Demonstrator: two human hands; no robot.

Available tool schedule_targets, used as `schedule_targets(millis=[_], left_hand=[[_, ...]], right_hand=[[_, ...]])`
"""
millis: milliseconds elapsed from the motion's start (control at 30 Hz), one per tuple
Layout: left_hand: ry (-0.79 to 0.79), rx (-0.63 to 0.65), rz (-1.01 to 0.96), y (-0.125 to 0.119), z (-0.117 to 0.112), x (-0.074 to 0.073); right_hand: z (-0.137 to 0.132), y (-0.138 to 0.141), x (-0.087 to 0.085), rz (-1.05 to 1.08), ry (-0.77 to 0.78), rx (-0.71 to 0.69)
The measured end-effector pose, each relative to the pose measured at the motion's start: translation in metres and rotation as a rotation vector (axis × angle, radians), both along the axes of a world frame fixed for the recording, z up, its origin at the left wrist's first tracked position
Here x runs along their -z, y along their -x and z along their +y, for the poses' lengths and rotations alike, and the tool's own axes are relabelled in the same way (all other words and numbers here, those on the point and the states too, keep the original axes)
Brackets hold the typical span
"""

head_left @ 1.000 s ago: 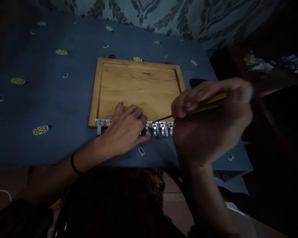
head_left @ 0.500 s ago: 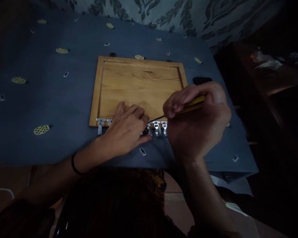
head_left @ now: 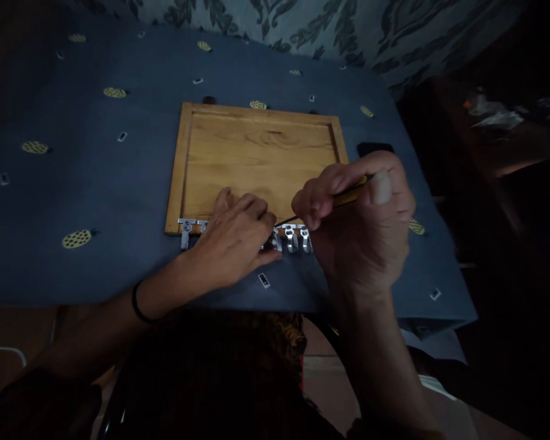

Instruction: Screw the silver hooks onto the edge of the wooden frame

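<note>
A framed wooden board (head_left: 256,146) lies flat on the cloth, with a row of shiny metal hooks (head_left: 291,238) along its near edge. My left hand (head_left: 238,235) rests over that edge, its thumb and fingertips closed around one hook near the middle and covering several others. A screwdriver (head_left: 348,194) with a yellow and black handle is in the closed fist of my right hand (head_left: 366,226). Its thin dark shaft slants down left to the hook at my left fingertips. The very tip is hidden there.
A blue-grey cloth with yellow pineapple prints (head_left: 77,239) covers the table. Just beyond the board's right side lies a black object (head_left: 374,148). A patterned wall or curtain (head_left: 321,30) rises behind the table. Some clutter (head_left: 495,113) sits on a dark surface at right.
My right hand has turned about the screwdriver handle and shifted slightly left, the thumb now showing on top. My left hand and the board stay in place.
</note>
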State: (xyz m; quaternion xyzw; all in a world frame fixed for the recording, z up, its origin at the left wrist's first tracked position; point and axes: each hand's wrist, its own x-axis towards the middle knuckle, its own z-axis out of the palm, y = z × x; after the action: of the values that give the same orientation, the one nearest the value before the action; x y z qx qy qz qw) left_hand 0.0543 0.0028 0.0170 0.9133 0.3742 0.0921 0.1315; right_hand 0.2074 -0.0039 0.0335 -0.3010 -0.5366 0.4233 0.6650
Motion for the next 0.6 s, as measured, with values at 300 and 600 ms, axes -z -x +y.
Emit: schedule_targets(millis=[300, 600], left_hand=[[-0.030, 0.008, -0.008, 0.000, 0.001, 0.003], [-0.043, 0.007, -0.034, 0.001, 0.001, 0.006]], right_hand=[[0.006, -0.015, -0.008, -0.124, 0.014, -0.084], [0.013, -0.005, -0.006, -0.010, -0.005, -0.154]])
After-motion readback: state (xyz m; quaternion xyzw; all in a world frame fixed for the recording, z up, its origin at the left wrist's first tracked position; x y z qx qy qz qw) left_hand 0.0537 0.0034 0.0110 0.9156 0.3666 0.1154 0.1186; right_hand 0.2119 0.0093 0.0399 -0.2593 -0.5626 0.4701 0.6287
